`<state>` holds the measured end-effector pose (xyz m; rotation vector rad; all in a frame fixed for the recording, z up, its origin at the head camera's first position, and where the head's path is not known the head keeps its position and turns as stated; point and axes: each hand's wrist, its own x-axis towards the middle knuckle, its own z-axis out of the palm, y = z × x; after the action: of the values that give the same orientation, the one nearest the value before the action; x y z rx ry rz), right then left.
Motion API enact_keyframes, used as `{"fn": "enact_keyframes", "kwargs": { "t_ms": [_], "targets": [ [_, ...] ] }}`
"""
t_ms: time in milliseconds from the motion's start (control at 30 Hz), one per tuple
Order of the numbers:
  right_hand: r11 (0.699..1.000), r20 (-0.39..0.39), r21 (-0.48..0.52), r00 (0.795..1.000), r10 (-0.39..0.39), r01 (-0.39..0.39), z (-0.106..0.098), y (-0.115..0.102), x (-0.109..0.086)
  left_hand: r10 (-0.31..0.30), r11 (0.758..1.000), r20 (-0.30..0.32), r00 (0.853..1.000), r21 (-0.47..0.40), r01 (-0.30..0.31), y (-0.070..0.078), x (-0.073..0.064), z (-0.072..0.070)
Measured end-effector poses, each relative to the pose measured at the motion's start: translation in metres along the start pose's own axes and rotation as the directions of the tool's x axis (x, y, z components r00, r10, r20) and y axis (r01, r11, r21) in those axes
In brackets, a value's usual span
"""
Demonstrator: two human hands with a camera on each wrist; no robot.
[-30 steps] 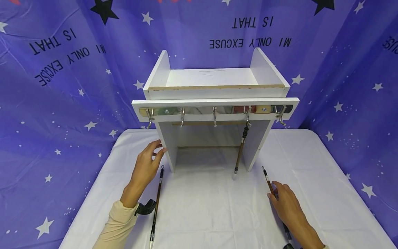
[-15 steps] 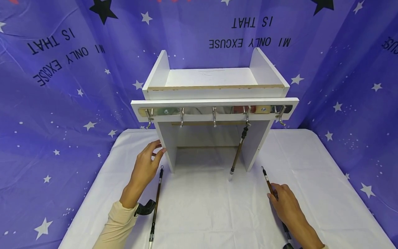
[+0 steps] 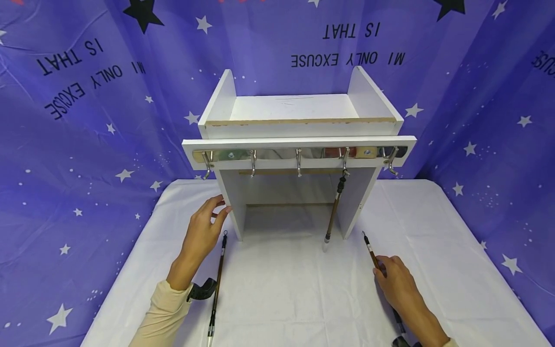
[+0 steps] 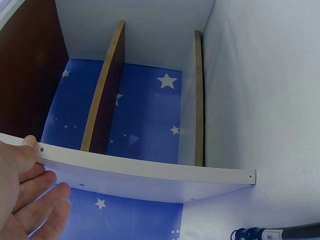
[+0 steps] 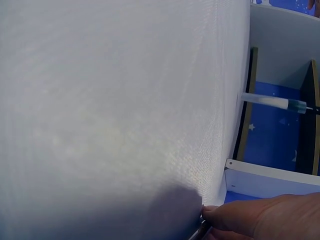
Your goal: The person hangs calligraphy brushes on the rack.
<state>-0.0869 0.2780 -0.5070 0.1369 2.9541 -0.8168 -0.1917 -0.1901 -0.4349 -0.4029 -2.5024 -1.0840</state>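
My left hand point(image 3: 201, 233) holds the front edge of the white shelf's left side panel point(image 3: 234, 219); in the left wrist view its thumb lies over the edge, the fingers against the outer face. At the right, my right hand point(image 3: 399, 284) pinches a brown-handled calligraphy brush point(image 3: 371, 251), its loop end pointing toward the shelf and its lower part partly hidden by the hand. A second brush point(image 3: 334, 212) hangs by its loop from a hook point(image 3: 345, 161), white tip downward. Another brush point(image 3: 220, 274) lies on the cloth beside my left forearm.
Several metal hooks point(image 3: 298, 162) line the rail point(image 3: 277, 143) across the shelf's front. The shelf stands on a white cloth-covered table point(image 3: 277, 299). A purple star-printed curtain point(image 3: 108, 193) encloses the back and sides. A black wrist mount point(image 3: 204, 290) sits on my left forearm.
The hanging brush swings slightly, left and then back right. My right fingers have closed in on the brush, whose loop end has shifted a little left. My left hand stays at the panel.
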Motion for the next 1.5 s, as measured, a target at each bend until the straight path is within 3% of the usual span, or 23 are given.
{"fn": "enact_keyframes", "kwargs": {
  "t_ms": [767,1000,1133,1500],
  "targets": [
    [0.999,-0.085,0.046,0.996,0.019,-0.015,-0.005,0.0,0.0,-0.001,1.0,0.008,1.0,-0.006,0.001,0.001,0.0,0.0],
    [0.997,-0.146,0.071,0.989,-0.013,0.024,-0.013,0.001,-0.001,-0.006,1.0,0.012,1.0,-0.007,0.007,0.001,-0.001,-0.001],
    [0.995,-0.235,0.067,0.971,-0.053,0.07,-0.017,0.001,-0.002,-0.006,1.0,0.01,1.0,-0.003,0.006,0.002,-0.001,-0.001],
    [0.985,-0.462,0.071,0.88,-0.109,0.16,-0.031,-0.013,-0.007,0.005,1.0,0.001,1.0,-0.003,-0.005,0.001,0.0,-0.001]
  ]
}}
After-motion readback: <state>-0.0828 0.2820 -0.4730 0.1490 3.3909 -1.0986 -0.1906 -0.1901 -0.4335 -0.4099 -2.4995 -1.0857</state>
